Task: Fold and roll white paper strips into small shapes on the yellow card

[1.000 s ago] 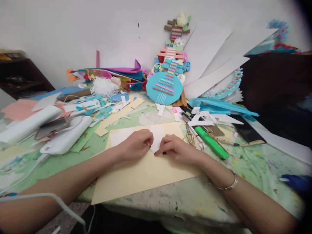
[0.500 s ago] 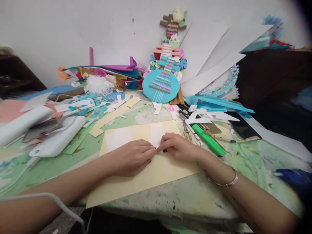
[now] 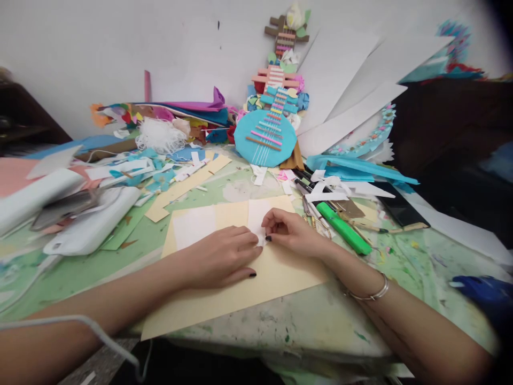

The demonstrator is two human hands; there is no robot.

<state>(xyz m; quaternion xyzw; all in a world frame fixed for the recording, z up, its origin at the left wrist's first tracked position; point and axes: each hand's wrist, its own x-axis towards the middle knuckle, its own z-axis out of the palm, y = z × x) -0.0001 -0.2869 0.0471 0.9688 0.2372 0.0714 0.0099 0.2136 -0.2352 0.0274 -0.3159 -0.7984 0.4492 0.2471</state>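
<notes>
A cream sheet of card [image 3: 224,305] lies at the table's front with a white patch [image 3: 196,224] on its left part and a white strip [image 3: 257,213] towards its right. My left hand [image 3: 224,254] rests flat on the card, fingers stretched out, fingertips at the strip's lower end, pressing nothing visible but paper. Beside it, my right hand [image 3: 292,232] is curled in a pinch over the strip's right edge, thumb and forefinger close together. Whatever sits between those fingertips is too small to make out.
A bright green cutter [image 3: 343,229], scissors [image 3: 310,219] and pens lie right of the card. At the back leans a turquoise paper lute [image 3: 265,138]. Paper scraps, a white power bank [image 3: 92,222] and its cable are on the left; a black phone [image 3: 401,206] lies far right.
My right hand has lifted slightly, its fingertips drawing up and a little apart from my left hand. My left thumb has spread away from the fingers.
</notes>
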